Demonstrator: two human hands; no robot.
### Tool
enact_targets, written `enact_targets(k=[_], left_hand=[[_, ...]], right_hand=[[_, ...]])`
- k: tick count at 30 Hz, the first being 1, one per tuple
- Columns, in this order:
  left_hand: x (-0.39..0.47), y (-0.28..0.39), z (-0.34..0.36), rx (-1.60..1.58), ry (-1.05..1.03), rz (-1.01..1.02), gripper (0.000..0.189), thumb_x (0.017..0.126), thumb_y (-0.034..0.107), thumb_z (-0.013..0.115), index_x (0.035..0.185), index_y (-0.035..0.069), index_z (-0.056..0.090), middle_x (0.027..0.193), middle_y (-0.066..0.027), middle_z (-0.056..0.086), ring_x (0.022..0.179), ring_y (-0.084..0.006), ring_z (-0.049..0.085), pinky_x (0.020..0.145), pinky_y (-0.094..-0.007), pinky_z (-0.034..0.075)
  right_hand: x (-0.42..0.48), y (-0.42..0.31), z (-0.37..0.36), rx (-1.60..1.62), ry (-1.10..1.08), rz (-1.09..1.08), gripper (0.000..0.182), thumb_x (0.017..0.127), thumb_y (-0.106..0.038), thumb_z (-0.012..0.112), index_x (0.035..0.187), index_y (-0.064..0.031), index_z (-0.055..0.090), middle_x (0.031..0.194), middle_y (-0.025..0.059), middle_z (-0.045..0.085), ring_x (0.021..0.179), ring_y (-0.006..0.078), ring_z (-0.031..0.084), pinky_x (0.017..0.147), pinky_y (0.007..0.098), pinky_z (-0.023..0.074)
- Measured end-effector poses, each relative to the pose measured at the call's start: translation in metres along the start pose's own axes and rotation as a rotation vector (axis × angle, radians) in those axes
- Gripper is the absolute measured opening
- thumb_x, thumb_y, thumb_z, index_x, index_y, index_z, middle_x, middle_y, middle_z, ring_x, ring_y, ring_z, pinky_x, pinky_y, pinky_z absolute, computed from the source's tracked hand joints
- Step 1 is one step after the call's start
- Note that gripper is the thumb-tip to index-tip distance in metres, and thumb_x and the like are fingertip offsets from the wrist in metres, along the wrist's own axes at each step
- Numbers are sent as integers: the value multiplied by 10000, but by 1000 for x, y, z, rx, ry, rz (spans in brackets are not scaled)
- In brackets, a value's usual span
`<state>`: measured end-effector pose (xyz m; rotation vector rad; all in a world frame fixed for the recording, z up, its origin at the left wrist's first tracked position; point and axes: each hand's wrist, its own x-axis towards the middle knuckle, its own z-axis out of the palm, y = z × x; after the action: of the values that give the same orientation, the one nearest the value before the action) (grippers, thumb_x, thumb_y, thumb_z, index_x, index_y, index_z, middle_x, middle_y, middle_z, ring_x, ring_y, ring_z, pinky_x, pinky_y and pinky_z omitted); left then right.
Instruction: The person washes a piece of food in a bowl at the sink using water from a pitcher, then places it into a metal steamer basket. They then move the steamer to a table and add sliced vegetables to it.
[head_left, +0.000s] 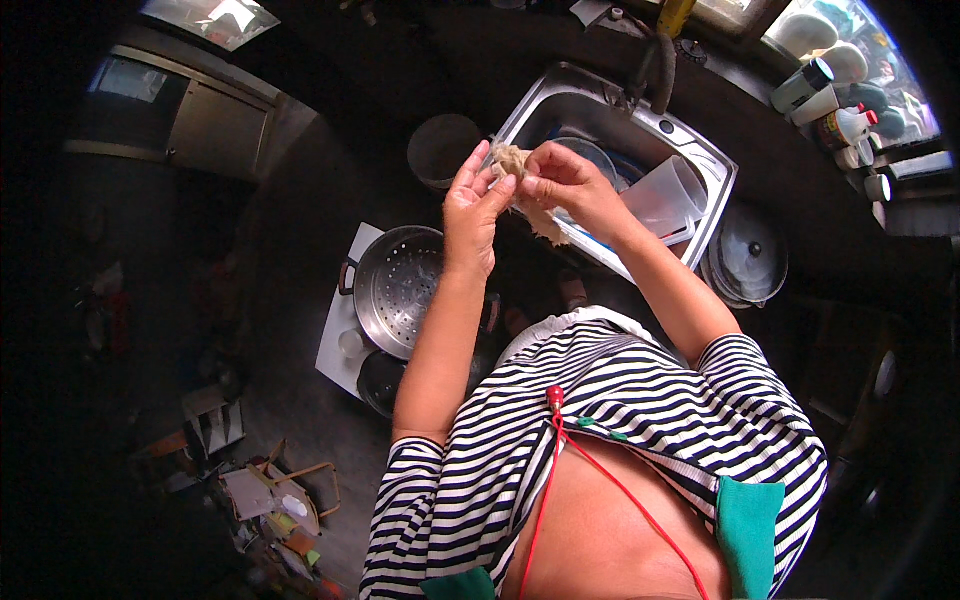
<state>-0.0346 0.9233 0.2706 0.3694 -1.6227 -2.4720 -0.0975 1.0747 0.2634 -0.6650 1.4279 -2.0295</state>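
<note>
A ragged, tan, fibrous piece (511, 160) is held between both hands above the near left edge of a stainless steel sink (637, 271). My left hand (474, 210) supports it with the thumb against it and the other fingers partly spread. My right hand (571, 184) pinches it with thumb and fingers from the other side. A loose strip of it (546, 223) hangs below the hands. What it is made of, I cannot tell. Inside the sink lie a translucent plastic pitcher (664, 196) and a round clear bowl (589, 159), partly hidden by my right hand.
A perforated steel steamer pot (397, 289) stands on a white surface (334, 349) at left. A dark round bucket (442, 150) is left of the sink, a lidded pan (750, 255) right of it. The faucet (663, 75) rises behind. Bottles (844, 127) line the windowsill.
</note>
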Motion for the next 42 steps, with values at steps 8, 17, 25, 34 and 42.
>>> enact_targets(k=[8, 17, 25, 34, 42], left_hand=[[8, -8, -9, 61, 79, 30, 403, 856, -16, 530, 1258, -15, 506, 1072, -95, 644, 866, -115, 632, 745, -236, 517], [23, -12, -78, -76, 399, -25, 194, 793, -16, 470, 940, 39, 583, 874, -37, 616, 752, -116, 586, 661, -233, 473], [18, -6, -72, 604, 3, 137, 486, 743, -2, 538, 1228, 40, 544, 1237, -86, 541, 1136, -191, 509, 978, -310, 373], [29, 4, 11, 454, -400, 187, 356, 831, 21, 620, 1176, 58, 540, 1117, 2, 577, 1078, -114, 518, 957, -281, 390], [35, 8, -12, 849, -189, 255, 146, 897, 34, 468, 986, 34, 583, 859, 10, 573, 805, -57, 530, 757, -220, 441]], right_hand=[[-9, 7, -11, 3, 222, -102, 185, 910, -228, 604, 1015, -99, 522, 925, -9, 539, 839, 98, 531, 735, 251, 457], [-5, -27, -79, 425, 617, -114, 153, 932, -213, 541, 1012, -85, 558, 946, 50, 616, 902, 165, 587, 856, 320, 471], [11, -57, -77, -298, 155, -72, 243, 954, -334, 537, 1005, -98, 506, 938, 28, 559, 882, 111, 535, 786, 265, 458], [23, -100, -24, -591, -173, -176, 213, 961, -253, 538, 1038, -63, 482, 915, 18, 528, 870, 102, 493, 800, 252, 423], [20, -102, -60, -918, -171, -177, 360, 784, -67, 704, 1093, -83, 520, 913, 34, 523, 794, 132, 532, 713, 271, 473]])
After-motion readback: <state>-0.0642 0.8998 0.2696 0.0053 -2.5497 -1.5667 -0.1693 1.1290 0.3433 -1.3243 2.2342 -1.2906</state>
